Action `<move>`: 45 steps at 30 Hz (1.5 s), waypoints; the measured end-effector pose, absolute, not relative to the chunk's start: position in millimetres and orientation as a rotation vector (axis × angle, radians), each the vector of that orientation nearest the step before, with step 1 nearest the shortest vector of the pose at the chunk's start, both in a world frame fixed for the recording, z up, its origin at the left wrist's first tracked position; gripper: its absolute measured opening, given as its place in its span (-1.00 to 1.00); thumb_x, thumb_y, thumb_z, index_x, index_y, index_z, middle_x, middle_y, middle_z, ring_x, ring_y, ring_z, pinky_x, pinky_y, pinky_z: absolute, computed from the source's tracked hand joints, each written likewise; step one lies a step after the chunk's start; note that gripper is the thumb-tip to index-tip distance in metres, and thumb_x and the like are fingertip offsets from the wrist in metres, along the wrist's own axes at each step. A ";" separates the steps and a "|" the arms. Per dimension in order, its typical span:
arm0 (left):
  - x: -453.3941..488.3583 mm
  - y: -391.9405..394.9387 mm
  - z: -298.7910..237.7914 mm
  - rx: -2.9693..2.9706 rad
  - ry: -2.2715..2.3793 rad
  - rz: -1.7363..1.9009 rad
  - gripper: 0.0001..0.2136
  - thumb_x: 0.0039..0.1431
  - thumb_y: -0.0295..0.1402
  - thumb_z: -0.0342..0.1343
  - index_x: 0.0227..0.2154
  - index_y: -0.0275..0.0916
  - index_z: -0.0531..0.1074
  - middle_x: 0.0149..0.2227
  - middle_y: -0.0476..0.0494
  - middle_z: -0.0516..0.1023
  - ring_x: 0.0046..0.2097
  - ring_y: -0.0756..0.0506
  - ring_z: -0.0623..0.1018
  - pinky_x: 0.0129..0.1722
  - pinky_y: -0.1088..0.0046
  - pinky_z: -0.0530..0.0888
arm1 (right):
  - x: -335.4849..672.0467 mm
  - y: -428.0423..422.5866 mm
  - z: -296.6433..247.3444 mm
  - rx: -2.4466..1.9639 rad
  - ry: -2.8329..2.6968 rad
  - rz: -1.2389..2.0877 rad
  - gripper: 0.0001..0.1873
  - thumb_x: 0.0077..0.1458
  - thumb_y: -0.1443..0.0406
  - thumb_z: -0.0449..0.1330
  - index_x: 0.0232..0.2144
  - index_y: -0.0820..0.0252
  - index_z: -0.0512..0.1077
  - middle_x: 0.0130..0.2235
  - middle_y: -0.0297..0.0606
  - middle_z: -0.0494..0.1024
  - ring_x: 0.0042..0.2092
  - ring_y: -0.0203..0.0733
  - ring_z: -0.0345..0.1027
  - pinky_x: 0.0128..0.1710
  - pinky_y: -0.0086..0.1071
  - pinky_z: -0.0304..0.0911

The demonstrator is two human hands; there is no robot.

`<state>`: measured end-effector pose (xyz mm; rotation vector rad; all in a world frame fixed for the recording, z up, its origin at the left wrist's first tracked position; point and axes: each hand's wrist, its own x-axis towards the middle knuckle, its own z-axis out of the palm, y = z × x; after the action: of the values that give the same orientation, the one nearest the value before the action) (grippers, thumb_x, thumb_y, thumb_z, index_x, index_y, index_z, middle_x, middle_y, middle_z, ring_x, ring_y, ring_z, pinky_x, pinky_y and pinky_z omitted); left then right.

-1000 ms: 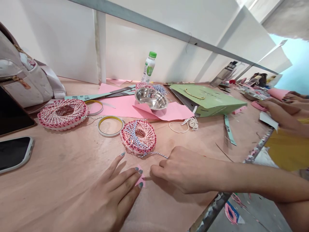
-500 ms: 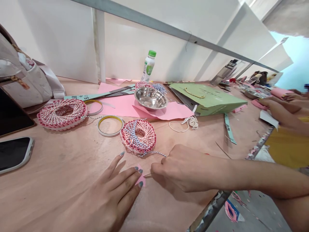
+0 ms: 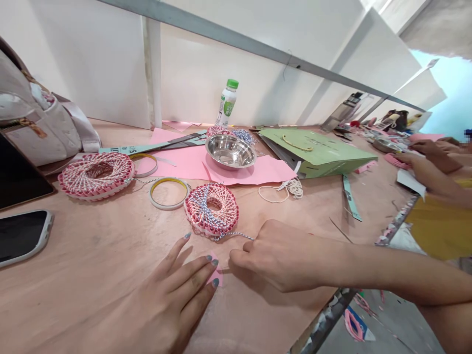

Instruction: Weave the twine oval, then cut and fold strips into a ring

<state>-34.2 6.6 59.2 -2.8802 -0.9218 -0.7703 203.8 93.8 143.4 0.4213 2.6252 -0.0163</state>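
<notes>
right fingers [image 3: 238, 256] curl closed where light, soft twine [image 3: 236, 234] from the woven ring [image 3: 195, 216] meets them, best taken near its end; left fingers [image 3: 188, 273] lie spread on a pink scrap [image 3: 216, 278].

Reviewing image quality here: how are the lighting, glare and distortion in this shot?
Head view: bright, even light, a soft shadow beneath the right hand; glare on the steel bowl; wide-angle distortion tilts the wall and table.
</notes>
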 end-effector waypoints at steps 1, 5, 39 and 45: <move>-34.0 6.7 59.4 -2.880 -0.927 -0.770 -0.72 0.34 -0.49 0.00 -0.03 -0.18 0.56 0.09 -0.14 0.60 0.14 -0.19 0.54 0.35 -0.04 0.21 | 203.0 93.8 143.2 0.425 2.613 -0.024 -0.90 0.18 0.37 0.11 -0.22 0.19 0.36 -0.45 -0.31 0.53 -0.58 -0.25 0.26 -0.56 -0.29 -0.31; -33.2 6.9 59.6 -2.879 -0.934 -0.779 -0.73 0.31 -0.50 0.05 -0.02 -0.20 0.56 0.08 -0.16 0.60 0.13 -0.20 0.55 0.34 -0.04 0.23 | 201.6 94.0 141.9 0.432 2.597 -0.034 -0.89 0.18 0.35 0.12 -0.21 0.18 0.36 -0.45 -0.30 0.55 -0.58 -0.23 0.28 -0.57 -0.30 -0.33; -36.2 8.3 65.4 -2.798 -0.871 -0.729 -0.71 0.35 -0.31 0.01 -0.01 -0.20 0.55 0.03 -0.16 0.63 0.10 -0.15 0.56 0.41 0.10 -0.06 | 206.5 78.7 140.5 0.438 2.592 -0.078 -0.90 0.19 0.41 0.11 -0.21 0.23 0.35 -0.46 -0.28 0.56 -0.59 -0.25 0.27 -0.58 -0.30 -0.33; -34.3 4.2 65.4 -2.767 -0.922 -0.751 -0.72 0.34 -0.31 0.00 -0.03 -0.17 0.56 0.03 -0.15 0.63 0.08 -0.14 0.57 0.38 0.11 0.04 | 205.8 70.8 138.8 0.499 2.594 -0.153 -0.88 0.12 0.43 0.13 -0.24 0.23 0.36 -0.49 -0.30 0.54 -0.57 -0.22 0.33 -0.60 -0.32 -0.31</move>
<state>-34.3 4.2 65.4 -2.7666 -0.9220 -0.7510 205.8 70.8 138.8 0.4987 2.5943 -0.1526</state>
